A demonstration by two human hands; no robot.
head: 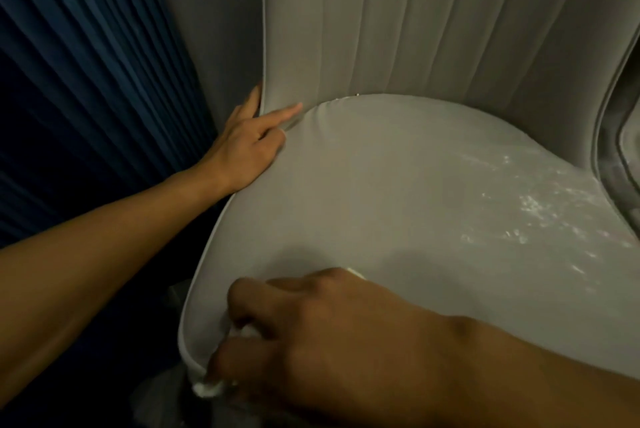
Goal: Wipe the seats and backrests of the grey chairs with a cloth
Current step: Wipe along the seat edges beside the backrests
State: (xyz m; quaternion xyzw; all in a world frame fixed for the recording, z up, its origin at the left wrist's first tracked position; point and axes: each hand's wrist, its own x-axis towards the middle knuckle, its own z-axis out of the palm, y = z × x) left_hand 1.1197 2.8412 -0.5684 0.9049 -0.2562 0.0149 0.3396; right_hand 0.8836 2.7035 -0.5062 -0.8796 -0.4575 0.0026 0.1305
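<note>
Gripping cloth (209,389) on seat (381,185), right hand (311,341); left hand (242,150) grips backrest (381,29).

On your left hangs a dark blue pleated curtain (86,64). Its narrow folds run from the top edge and fan out toward the lower left, where they sink into deep shadow. Low in your view, left of centre, lies a pale, crinkled, faintly shiny patch (156,403), too dim to identify.

My bare arms and hands
Both forearms are showing bare to the frame's edge; my left hand (242,154) is looking sharp, my right hand (311,334) blurred.
</note>
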